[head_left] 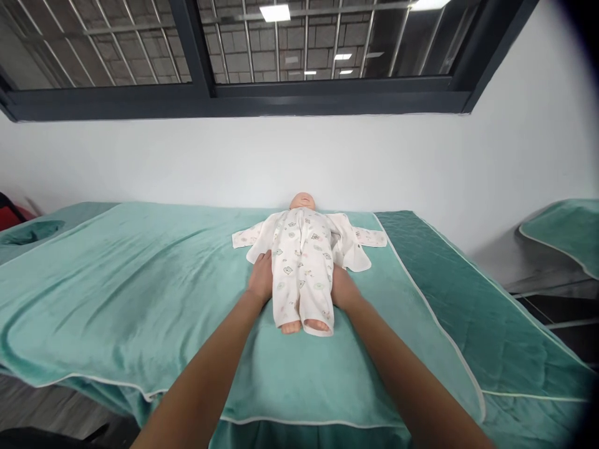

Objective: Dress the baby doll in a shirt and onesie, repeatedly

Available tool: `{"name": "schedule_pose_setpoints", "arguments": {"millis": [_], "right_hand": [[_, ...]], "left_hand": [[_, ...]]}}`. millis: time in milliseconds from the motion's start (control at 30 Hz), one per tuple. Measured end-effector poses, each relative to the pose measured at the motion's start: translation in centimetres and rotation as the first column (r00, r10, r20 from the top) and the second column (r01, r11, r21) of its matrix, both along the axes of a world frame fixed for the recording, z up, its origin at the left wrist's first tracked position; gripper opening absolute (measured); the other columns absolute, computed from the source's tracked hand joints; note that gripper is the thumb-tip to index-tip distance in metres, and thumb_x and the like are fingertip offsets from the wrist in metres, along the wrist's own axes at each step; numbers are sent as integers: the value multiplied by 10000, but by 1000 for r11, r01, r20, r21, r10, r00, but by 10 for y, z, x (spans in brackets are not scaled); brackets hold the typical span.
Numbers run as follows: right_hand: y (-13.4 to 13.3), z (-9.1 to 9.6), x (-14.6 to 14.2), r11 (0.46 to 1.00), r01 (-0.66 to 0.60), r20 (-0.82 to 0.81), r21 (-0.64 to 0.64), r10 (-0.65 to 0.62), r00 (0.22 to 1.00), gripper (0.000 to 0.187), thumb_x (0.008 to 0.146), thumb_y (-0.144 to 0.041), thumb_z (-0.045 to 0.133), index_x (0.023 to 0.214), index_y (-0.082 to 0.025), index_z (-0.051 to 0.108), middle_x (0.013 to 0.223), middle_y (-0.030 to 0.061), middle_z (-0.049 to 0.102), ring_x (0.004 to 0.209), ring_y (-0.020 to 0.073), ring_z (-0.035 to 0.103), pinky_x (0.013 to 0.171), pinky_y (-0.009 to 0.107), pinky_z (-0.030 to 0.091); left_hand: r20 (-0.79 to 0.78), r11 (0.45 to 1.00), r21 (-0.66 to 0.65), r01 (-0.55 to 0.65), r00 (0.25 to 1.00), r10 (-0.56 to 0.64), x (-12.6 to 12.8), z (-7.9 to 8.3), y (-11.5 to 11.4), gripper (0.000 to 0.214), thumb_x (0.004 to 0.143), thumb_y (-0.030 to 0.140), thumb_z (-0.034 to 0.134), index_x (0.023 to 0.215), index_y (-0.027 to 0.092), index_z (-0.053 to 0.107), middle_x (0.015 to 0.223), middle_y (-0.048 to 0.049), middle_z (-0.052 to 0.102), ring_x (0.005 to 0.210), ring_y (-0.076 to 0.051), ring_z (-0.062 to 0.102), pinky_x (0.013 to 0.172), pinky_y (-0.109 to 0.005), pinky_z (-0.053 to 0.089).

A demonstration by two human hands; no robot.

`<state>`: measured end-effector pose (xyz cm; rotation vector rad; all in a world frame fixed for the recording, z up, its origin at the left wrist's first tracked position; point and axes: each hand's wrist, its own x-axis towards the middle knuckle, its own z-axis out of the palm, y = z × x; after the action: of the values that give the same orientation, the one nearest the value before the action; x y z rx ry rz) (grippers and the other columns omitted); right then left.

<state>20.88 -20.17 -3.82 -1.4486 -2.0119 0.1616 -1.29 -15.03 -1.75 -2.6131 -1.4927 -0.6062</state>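
A baby doll (pixel 302 201) lies on its back on a teal blanket (pixel 140 293), head toward the wall, feet toward me. It wears a white printed romper (pixel 302 262) whose sleeves lie spread out flat to both sides. My left hand (pixel 261 277) rests against the doll's left side at hip height, its fingers tucked under the romper. My right hand (pixel 343 288) presses against the other side of the doll's hips, fingers hidden under the cloth. Both bare feet poke out of the romper legs.
The blanket covers a padded table (pixel 468 312) with a darker teal quilted cover at the right. Another covered table (pixel 566 234) stands at far right, one more at far left (pixel 32 231). A white wall and dark-framed window (pixel 234 93) are behind.
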Motion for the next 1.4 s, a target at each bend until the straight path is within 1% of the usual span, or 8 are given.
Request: {"name": "schedule_pose_setpoints", "arguments": {"millis": [233,500,667,833,1033,1167,1300,1400], "right_hand": [[-4,0,6,985,165,201,40,-170,965,162,883,-165,496,927,-160,652,979,160,670,944,288,594,790,378,413],[-17,-1,5,951,309,215,23,-306,927,203,871,-151,484,703,-211,582,744,70,660,676,198,562,595,311,293],[-12,-4,14,921,388,-94,38,-383,919,279,932,-322,442,714,-221,585,757,39,652,701,182,563,614,290,338],[21,-9,72,816,568,-418,-110,-556,718,264,858,-389,470,878,-180,629,854,81,688,756,204,599,684,308,434],[47,-11,108,747,643,-12,-169,-653,757,390,789,-523,571,949,-179,662,932,117,688,845,263,597,694,338,380],[44,-6,103,702,641,145,-311,-631,762,422,819,-611,495,803,-215,639,770,76,658,724,242,574,629,325,333],[43,2,96,776,548,-212,-313,-620,756,336,802,-533,557,684,-218,554,683,14,580,666,190,517,617,305,335],[47,24,70,856,468,-647,-221,-487,586,311,808,-507,583,707,-219,519,657,-37,502,627,146,454,608,280,358]], "left_hand": [[-91,985,147,-95,990,109,-14,-5,-26,211,908,222,477,923,217,688,1054,-135,612,983,-303,523,818,-431,417],[-5,964,143,-225,974,228,-19,-13,-41,246,881,155,473,858,231,706,991,-104,603,942,-283,519,750,-418,408],[185,944,49,-327,932,313,-29,-19,-27,253,858,147,460,760,216,682,938,-85,652,955,-267,534,815,-400,434],[317,888,-94,-450,832,455,-40,-20,-2,258,895,275,449,839,239,698,978,-68,686,1009,-275,565,859,-412,429],[256,760,-65,-647,725,639,-36,-19,26,430,888,498,497,1146,176,617,1211,-158,615,1172,-358,517,945,-508,403],[183,691,-51,-722,673,717,-35,-20,39,394,872,458,529,1105,150,609,1221,-165,599,1180,-353,509,965,-502,396],[164,720,6,-694,711,684,-37,-21,42,249,931,348,442,1014,182,607,1146,-129,628,1109,-316,547,896,-449,414],[174,718,12,-696,709,683,-38,-22,43,226,944,329,426,992,182,590,1083,-119,646,1070,-310,562,856,-428,412]]}}
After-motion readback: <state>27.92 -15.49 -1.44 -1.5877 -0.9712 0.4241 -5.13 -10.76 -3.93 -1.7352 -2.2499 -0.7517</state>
